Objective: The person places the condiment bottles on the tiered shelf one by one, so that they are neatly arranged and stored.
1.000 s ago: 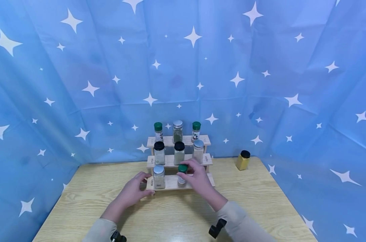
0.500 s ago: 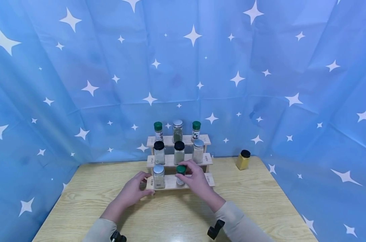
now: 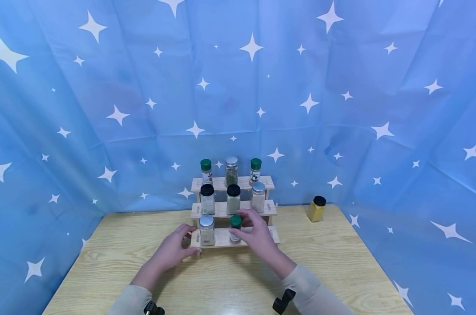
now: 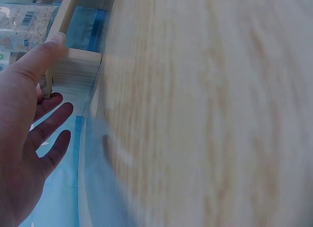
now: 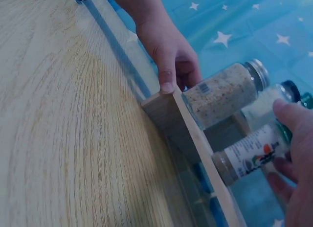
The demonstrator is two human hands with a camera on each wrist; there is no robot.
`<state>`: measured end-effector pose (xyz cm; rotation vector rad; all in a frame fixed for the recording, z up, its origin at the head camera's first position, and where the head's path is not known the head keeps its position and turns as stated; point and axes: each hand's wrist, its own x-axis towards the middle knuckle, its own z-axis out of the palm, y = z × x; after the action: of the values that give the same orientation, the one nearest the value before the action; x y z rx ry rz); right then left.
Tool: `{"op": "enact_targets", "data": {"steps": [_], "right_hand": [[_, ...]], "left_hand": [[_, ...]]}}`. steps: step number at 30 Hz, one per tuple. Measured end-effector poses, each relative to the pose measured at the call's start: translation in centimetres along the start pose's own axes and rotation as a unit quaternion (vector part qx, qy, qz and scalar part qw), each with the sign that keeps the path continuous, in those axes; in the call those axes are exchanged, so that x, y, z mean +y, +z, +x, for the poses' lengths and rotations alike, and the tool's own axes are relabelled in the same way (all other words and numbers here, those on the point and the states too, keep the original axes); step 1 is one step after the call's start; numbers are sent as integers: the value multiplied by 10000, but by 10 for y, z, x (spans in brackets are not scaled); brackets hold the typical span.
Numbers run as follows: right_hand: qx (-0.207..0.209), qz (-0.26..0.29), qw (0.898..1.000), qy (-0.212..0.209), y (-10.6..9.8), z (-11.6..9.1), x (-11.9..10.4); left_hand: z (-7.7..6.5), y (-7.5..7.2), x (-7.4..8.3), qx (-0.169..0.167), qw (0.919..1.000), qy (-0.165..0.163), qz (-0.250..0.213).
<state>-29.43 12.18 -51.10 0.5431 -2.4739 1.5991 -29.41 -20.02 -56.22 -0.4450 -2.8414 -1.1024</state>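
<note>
A three-tier wooden spice rack (image 3: 220, 236) stands at the table's back. My left hand (image 3: 172, 246) grips the left end of its lowest board; in the left wrist view the thumb lies on the board's front edge, some fingers spread behind. My right hand (image 3: 258, 235) holds a small green-capped spice jar (image 3: 235, 222) by its cap, thumb on one side and fingers on the other. That jar stands upright at the middle of the lowest board; its printed label (image 5: 254, 153) shows in the right wrist view. Left of it stands a silver-lidded jar (image 3: 207, 232).
Black-lidded jars (image 3: 207, 201) and a silver-lidded one fill the middle tier. Green-capped jars (image 3: 206, 171) flank a silver-lidded herb jar (image 3: 231, 173) on top. A yellow jar with black lid (image 3: 316, 210) stands apart on the table (image 3: 332, 258), right. A starry blue cloth (image 3: 230, 105) hangs behind.
The green-capped jar has shifted slightly left along the lowest board with my right hand around its cap. My left hand stays on the rack's end.
</note>
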Motion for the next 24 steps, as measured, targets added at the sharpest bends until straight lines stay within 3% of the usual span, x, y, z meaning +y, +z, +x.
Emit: {"op": "enact_targets", "data": {"steps": [14, 21, 24], "right_hand": [[561, 56, 9981, -236, -36, -13, 17], [771, -331, 9960, -297, -69, -19, 32], [1085, -411, 9921, -478, -91, -19, 41]], "left_hand": [[1, 1, 0, -21, 10000, -62, 26], [2, 1, -1, -39, 10000, -44, 51], [2, 1, 0, -53, 10000, -49, 40]]}}
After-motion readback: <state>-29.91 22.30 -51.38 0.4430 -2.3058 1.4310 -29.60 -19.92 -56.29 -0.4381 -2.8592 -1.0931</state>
